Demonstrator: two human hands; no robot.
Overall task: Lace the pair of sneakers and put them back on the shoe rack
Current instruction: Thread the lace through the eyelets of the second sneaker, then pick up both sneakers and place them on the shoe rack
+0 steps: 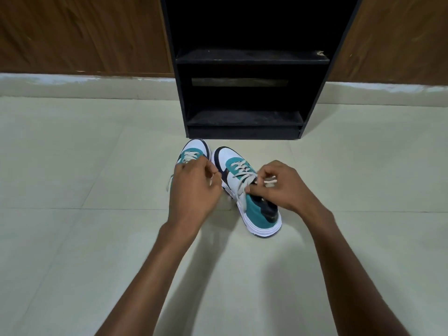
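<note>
Both forearms reach forward from the bottom edge, bare, over pale floor tiles (72,166). My left hand (194,187) sits curled over the left sneaker (195,150), covering most of it; only its white toe and teal panel show past the knuckles. Left grip: fingers drawn in, pinching a cream lace strand (210,179) near thumb and forefinger; another loose length of lace (169,183) trails off the outer side of that hand. My right hand (278,187) is at the collar of the right sneaker (244,190). Right grip: fingertips pressed together on a cream lace end (270,182), which sticks out between the fingers. Right sneaker is white, teal and navy, laced with crossings visible over the tongue, toe pointing toward the rack, heel toward me, sole flat on the floor. The two sneakers stand side by side, toes nearly touching, just in front of the black shoe rack (244,134). Rack shelves visible in two tiers, dark inside, nothing seen on them. Brown wood panelling (80,35) flanks the rack on both sides.
</note>
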